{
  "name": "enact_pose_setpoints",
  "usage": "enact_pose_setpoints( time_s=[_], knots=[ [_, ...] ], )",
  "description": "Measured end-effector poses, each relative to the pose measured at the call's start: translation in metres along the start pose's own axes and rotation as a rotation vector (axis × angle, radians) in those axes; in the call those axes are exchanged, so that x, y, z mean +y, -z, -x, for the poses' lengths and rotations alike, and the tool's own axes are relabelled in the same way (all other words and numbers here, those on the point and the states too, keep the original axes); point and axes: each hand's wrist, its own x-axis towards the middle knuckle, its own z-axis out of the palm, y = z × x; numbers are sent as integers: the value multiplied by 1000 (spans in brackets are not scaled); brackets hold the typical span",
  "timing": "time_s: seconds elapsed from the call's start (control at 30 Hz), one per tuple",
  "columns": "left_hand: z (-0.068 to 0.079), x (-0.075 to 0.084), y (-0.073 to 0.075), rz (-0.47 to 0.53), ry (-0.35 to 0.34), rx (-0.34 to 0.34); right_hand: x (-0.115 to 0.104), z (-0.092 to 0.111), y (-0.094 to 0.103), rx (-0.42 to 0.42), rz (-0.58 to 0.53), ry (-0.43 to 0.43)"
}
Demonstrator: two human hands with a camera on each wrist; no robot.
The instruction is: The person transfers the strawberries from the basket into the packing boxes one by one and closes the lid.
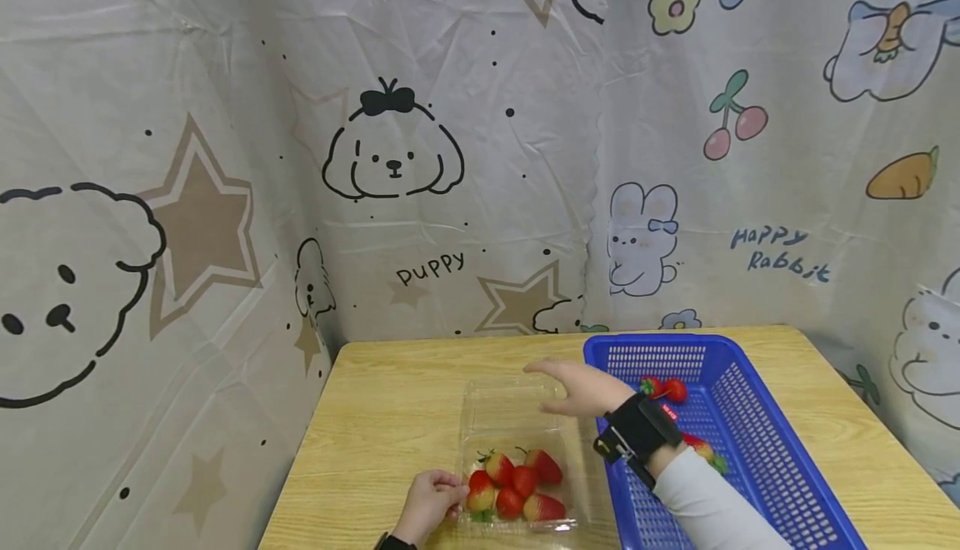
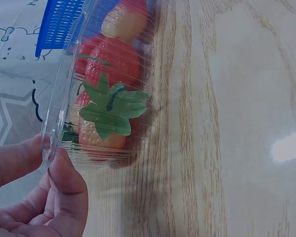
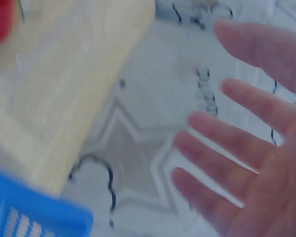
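Observation:
A clear plastic clamshell box [image 1: 570, 483] stands on the table with its lid [image 1: 510, 407] folded back, away from the person. Several red and pale yellow strawberries [image 1: 524, 480] lie inside; one with a green leafy cap [image 2: 111, 106] faces the left wrist camera through the wall. Thumb and finger of my left hand [image 1: 431, 500] pinch the box's rim [image 2: 53, 123] at its left side. My right hand [image 1: 588, 387] hovers near the raised lid, fingers spread and nothing held, as the right wrist view also shows.
To the right is a blue plastic basket [image 1: 780, 429] with perforated walls. Several red fruits [image 1: 675, 390] lie in it, partly hidden by the right forearm. A wooden table [image 1: 390, 400] carries everything, and a printed curtain [image 1: 480, 200] hangs behind its back edge.

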Motion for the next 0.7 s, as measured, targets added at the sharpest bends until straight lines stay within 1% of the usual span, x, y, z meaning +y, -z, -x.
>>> enact_pose_setpoints(
  time_s=[0.1, 0.2, 0.27, 0.33, 0.43, 0.53, 0.6, 0.7],
  knots=[
    [0, 0, 0, -5, 13, -2, 15, 5, 13, 167, 29, -13],
    [0, 1, 1, -7, 9, -4, 33, 9, 17, 323, 63, -43],
    [0, 1, 1, -8, 1, -5, 46, 12, 17, 407, 72, -67],
    [0, 0, 0, -5, 1, -5, 60, 15, 15, 472, 83, -109],
    [0, 0, 0, -1, 2, -4, 81, 21, 10, 547, 75, -179],
    [-1, 0, 1, -4, 5, -2, 101, 29, 0, 600, 65, -254],
    [-1, 0, 1, -11, 7, 0, 114, 34, -8, 623, 59, -297],
    [-1, 0, 1, -18, 11, 1, 129, 41, -19, 627, 49, -345]
  ],
)
